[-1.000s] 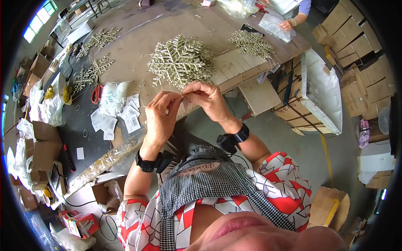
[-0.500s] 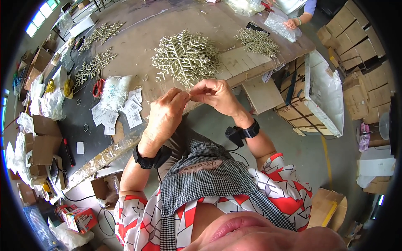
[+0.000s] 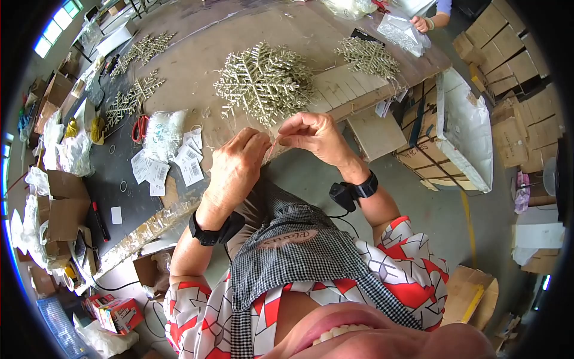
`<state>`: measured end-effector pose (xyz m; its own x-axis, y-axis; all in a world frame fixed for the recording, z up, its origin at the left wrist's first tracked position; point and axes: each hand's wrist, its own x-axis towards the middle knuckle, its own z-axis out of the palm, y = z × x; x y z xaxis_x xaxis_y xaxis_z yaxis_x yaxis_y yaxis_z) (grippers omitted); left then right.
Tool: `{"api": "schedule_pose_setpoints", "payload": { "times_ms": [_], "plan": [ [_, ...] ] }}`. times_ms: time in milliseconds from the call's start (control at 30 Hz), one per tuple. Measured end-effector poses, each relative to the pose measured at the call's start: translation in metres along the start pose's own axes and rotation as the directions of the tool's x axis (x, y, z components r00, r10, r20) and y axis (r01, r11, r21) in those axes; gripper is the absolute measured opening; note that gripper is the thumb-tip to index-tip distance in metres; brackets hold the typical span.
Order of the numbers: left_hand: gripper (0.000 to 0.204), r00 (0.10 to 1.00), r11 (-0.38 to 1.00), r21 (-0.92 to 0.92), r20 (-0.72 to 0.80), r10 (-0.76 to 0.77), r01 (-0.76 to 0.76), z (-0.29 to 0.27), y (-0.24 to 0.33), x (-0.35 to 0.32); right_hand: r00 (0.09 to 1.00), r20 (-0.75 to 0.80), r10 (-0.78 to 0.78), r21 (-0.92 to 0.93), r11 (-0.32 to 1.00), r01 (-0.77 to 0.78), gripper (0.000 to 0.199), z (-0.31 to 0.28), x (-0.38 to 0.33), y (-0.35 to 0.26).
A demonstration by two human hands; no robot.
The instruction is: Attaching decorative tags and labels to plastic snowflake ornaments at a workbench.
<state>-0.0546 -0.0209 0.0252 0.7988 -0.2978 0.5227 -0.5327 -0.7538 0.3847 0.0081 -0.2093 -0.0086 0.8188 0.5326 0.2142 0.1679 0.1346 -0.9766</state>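
Observation:
My left hand (image 3: 237,164) and my right hand (image 3: 315,137) are raised over the table's near edge, both with fingertips pinched. Between them runs a thin, pinkish strand (image 3: 273,146), too fine to tell its kind. Just beyond my fingers lies a pile of glittery, pale gold snowflake ornaments (image 3: 263,84). Left of my left hand are several white printed tags (image 3: 190,164) and a clear plastic bag (image 3: 164,133) with white contents. Red-handled scissors (image 3: 139,128) rest beside that bag.
More snowflakes (image 3: 366,58) lie at the far right, others (image 3: 136,96) at the left. A co-worker's hand (image 3: 422,24) touches a clear bag (image 3: 403,36). Cardboard boxes (image 3: 508,54) are stacked at right; a large foam-lined crate (image 3: 463,137) stands below the table's right end. A red-and-black marker (image 3: 100,220) lies left.
My hands have drawn slightly apart, and the pinkish strand now shows between them. The co-worker's hand has shifted up and to the right. The snowflake pile stays put.

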Motion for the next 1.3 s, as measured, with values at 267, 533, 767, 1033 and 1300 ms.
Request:
{"api": "schedule_pose_setpoints", "payload": {
  "times_ms": [267, 533, 767, 1033, 1300],
  "plan": [
    [0.01, 0.999, 0.999, 0.002, 0.006, 0.04, -0.04, 0.0, 0.006, 0.004, 1.0, 0.027, -0.003, 0.063, 0.998, 0.001, 0.015, 0.004, 0.0, -0.001],
    [0.007, 1.0, 1.0, -0.003, -0.015, 0.012, -0.012, 0.001, 0.009, 0.005, 0.998, 0.047, -0.044, -0.012, 0.999, 0.045, 0.015, 0.002, 0.002, -0.004],
    [0.009, 1.0, 0.998, 0.055, 0.004, 0.015, -0.015, 0.004, 0.014, 0.004, 0.994, -0.005, -0.109, -0.166, 0.98, 0.107, 0.014, 0.004, -0.001, -0.005],
    [0.008, 1.0, 0.997, -0.074, 0.02, 0.006, -0.004, 0.011, 0.004, 0.001, 0.997, 0.004, 0.079, 0.12, 0.99, -0.079, 0.014, 0.003, -0.001, 0.004],
    [0.007, 0.999, 0.99, -0.134, -0.002, -0.043, 0.042, 0.013, 0.001, 0.0, 0.99, -0.055, 0.132, 0.201, 0.972, -0.119, 0.011, 0.005, -0.004, 0.005]
  ]
}}
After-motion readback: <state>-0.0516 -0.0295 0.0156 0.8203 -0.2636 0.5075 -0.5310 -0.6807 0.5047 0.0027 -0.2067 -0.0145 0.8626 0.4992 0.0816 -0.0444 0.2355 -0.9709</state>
